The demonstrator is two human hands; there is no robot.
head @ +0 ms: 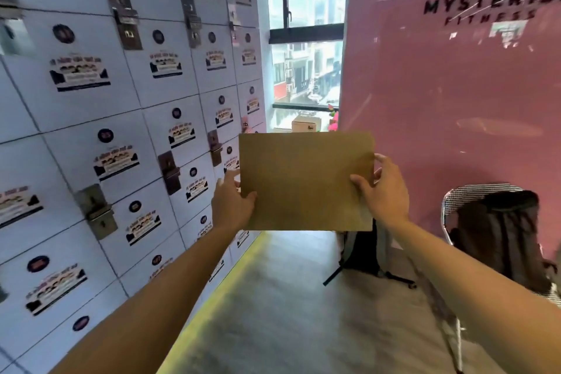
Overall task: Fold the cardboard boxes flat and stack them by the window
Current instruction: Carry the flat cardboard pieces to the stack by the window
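Note:
A flat brown cardboard box (305, 179) is held upright in front of me at arm's length, its broad face toward the camera. My left hand (232, 205) grips its left edge, thumb on the front. My right hand (384, 191) grips its right edge, thumb on the front and fingers behind. Beyond it, at the end of the aisle, stands the window (306, 39). Another cardboard box (306, 124) sits low by the window, partly hidden behind the held one.
A wall of white lockers (121, 130) with stickers and latches runs along the left. A pink wall (455, 85) closes the right side. A dark backpack (362, 252) leans on the floor, and a chair (498, 222) with a dark bag stands at right. The grey floor aisle (273, 297) leads to the window.

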